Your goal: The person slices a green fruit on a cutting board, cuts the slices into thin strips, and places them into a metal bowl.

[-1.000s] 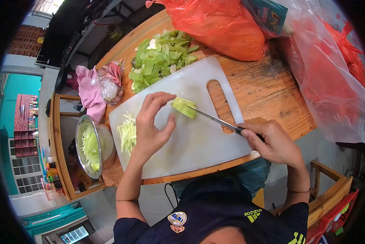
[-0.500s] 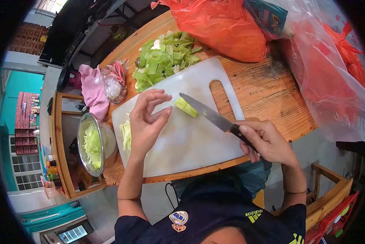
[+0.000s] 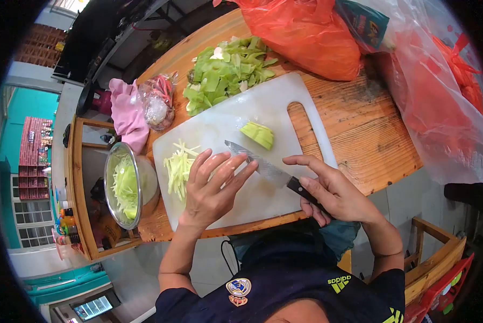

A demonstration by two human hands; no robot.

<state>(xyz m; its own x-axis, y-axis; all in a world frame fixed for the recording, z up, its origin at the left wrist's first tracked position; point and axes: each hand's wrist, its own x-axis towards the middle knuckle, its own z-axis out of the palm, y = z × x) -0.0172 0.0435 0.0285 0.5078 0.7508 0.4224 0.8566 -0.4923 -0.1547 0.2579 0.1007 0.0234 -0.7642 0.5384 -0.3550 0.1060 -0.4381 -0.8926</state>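
Observation:
My right hand grips the black handle of a knife, its blade pointing up and left over the white cutting board. Near the blade's tip is my left hand, palm down with fingers spread, fingertips at the blade and holding nothing. Just above the blade lies a pale green vegetable piece, apart from both hands. Thin green strips form a small pile on the board's left side, partly behind my left hand.
Green peelings are heaped beyond the board. To the left stand a bowl of green shreds, a pink cloth and a clear bag. Red plastic bags lie at the back right.
My left hand has moved down and right, its fingers now spread near the blade. The knife has shifted down and left, away from the vegetable piece. More of the strips shows.

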